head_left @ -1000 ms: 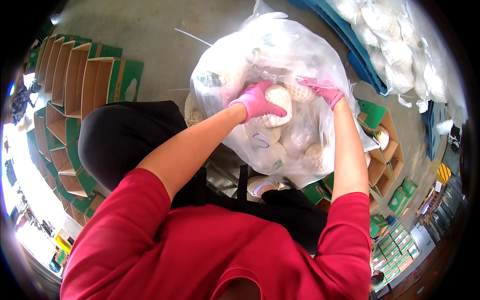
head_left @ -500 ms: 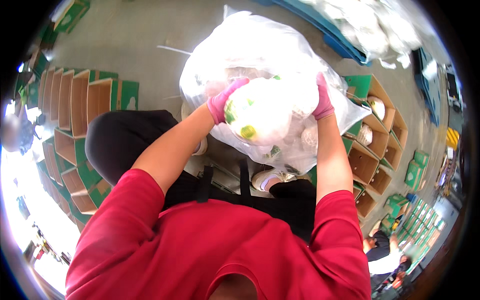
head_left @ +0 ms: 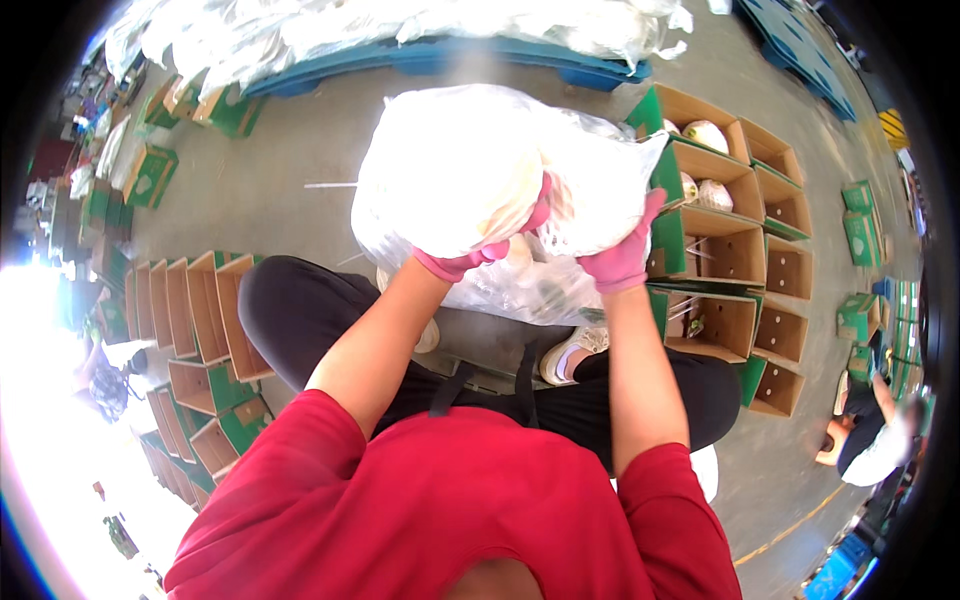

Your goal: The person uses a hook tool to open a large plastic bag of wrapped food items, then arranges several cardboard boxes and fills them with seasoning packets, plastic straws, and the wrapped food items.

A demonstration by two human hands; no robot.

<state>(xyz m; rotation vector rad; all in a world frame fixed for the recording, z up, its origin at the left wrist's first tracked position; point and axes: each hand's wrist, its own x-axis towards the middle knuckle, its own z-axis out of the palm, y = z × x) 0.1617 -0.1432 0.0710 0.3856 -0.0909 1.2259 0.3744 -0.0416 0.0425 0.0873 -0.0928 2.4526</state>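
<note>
Pink gloves cover both my hands. My left hand [head_left: 462, 258] is closed round the underside of a large, pale round fruit [head_left: 495, 195], its surface washed out by glare. My right hand [head_left: 622, 252] grips a second round fruit in a white foam net [head_left: 585, 215], pressed close beside the first. Both are held over a big clear plastic bag [head_left: 520, 290] that stands between my legs. More pale round shapes show dimly through the plastic. The kind of fruit is not clear.
Open green-and-brown cartons [head_left: 715, 260] stand at my right, some holding net-wrapped fruits [head_left: 706, 136]. Other cartons [head_left: 205, 305] line my left. Ahead, white bags [head_left: 330, 35] sit on a blue pallet [head_left: 430, 56]. Another person [head_left: 880, 440] is at the far right.
My view has turned right. The fruit in my hands now shows two rounded pieces, one netted; the green-and-yellow printed side has gone from sight. My left hand has moved underneath.
</note>
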